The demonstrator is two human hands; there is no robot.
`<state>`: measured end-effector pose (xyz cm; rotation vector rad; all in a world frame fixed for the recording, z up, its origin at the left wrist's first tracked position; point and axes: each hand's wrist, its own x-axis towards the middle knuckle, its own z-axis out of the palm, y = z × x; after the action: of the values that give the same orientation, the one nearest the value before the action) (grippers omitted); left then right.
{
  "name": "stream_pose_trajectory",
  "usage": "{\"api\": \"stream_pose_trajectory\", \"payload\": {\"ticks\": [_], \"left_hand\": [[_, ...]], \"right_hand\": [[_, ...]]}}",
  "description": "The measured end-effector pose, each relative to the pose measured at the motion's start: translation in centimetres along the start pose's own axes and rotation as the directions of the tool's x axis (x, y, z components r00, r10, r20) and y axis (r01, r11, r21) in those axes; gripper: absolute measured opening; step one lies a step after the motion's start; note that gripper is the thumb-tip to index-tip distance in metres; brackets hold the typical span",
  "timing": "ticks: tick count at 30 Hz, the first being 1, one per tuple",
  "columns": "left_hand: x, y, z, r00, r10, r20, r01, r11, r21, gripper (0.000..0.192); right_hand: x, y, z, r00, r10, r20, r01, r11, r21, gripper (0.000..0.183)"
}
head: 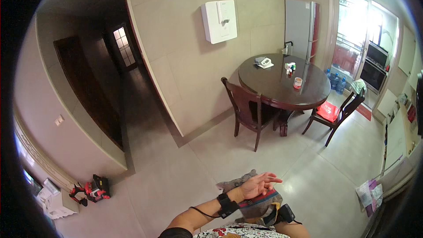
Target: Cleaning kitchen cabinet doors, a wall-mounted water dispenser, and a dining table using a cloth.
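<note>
My left hand (pixel 261 184) reaches across my front to the right, its fingers apart and nothing visible between them. A grey knitted cloth item (pixel 261 209), perhaps a garment, hangs in front of my body, with red, blue and dark stripes and a yellowish patch. Part of it shows beyond my left wrist, and my left hand overlaps it. The right forearm (pixel 292 229) comes in at the bottom. Its hand is hidden behind or within the cloth, so its grip does not show. Black devices with cables are strapped on both wrists.
A round dark wooden table (pixel 261 84) bears a blood pressure monitor (pixel 265 62), small bottles and a jar (pixel 297 83). Wooden chairs (pixel 244 105) flank it; a red bag (pixel 328 111) lies on one. At left stands a red-black toy vehicle (pixel 96 190). Bags (pixel 370 195) rest at right.
</note>
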<state>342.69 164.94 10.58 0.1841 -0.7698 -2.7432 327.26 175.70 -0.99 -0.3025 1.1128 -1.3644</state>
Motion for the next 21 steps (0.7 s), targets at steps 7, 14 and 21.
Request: {"api": "stream_pose_trajectory", "payload": {"ticks": [7, 14, 21], "left_hand": [[-1.5, 10.5, -4.9, 1.000, 0.002, -0.029, 0.006, 0.957, 0.291, 0.055], [-4.3, 18.6, -15.1, 0.792, 0.324, -0.518, 0.059, 0.803, 0.593, 0.043], [2.7, 25.0, -15.6, 0.821, 0.312, -0.478, -0.235, 0.948, 0.215, 0.039]], "right_hand": [[8.0, -4.6, 2.9, 0.997, -0.002, 0.077, 0.002, 1.000, -0.008, 0.027], [17.3, -10.4, 10.9, 0.970, -0.075, 0.233, 0.075, 0.997, 0.009, 0.024], [26.5, -15.5, 24.5, 0.777, -0.388, 0.497, 0.596, 0.707, -0.380, 0.023]]}}
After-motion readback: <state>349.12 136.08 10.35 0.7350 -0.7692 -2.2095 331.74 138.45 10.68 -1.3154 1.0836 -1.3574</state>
